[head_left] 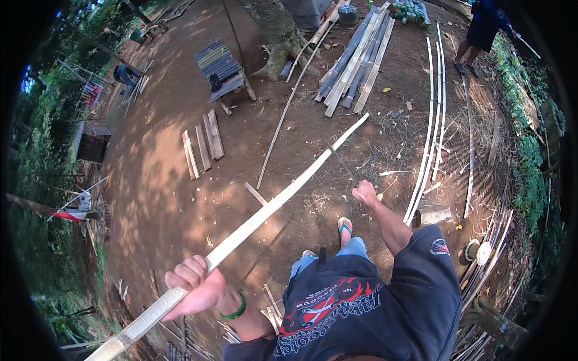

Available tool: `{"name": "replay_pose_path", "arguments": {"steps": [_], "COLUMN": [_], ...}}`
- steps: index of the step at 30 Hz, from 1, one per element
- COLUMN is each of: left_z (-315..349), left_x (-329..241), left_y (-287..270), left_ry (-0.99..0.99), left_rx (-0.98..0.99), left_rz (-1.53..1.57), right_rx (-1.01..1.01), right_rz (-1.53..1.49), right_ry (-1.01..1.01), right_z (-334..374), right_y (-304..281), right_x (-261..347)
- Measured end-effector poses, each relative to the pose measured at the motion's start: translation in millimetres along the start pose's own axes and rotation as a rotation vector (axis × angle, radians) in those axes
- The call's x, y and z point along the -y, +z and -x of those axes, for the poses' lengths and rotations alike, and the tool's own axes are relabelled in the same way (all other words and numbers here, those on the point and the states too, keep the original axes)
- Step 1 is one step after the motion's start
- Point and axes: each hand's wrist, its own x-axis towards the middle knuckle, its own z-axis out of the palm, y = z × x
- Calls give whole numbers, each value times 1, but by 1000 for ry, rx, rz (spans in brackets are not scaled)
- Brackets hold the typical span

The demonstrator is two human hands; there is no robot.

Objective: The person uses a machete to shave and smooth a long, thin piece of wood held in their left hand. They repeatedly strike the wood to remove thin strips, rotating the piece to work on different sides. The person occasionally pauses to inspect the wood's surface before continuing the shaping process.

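A long, pale bamboo strip (262, 213) slants across the view from the lower left toward the upper middle, raised above the ground. My left hand (195, 283), with a green band at its wrist, is wrapped round the strip's lower part. Out to the right, my right hand (364, 192) is closed in a fist. From it a thin dark blade (343, 164) runs up to the strip and meets it near the far end. The blade's handle is hidden inside the fist.
Split bamboo and dark poles (355, 60) lie piled beyond the strip, near a tree trunk (277, 36). Short boards (205, 141) lie left. Long strips (432, 120) and a wood block (433, 215) are right. Another person (481, 30) stands at the far right.
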Motion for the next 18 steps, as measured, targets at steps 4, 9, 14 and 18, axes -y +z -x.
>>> {"name": "replay_pose_path", "arguments": {"steps": [4, 9, 14, 18], "left_z": [4, 10, 5, 8], "left_x": [-11, -21, -43, -73], "left_y": [-13, -2, -31, -57], "left_ry": [23, 6, 48, 69], "left_rx": [-131, -124, -268, -280], "left_rz": [-45, -102, -135, -150], "right_rx": [152, 17, 114, 196], "right_rz": [37, -1, -718, -1097], "right_ry": [-261, 30, 232, 176], "right_z": [50, 8, 12, 63], "right_y": [-22, 30, 35, 39], "right_x": [42, -38, -11, 73]}}
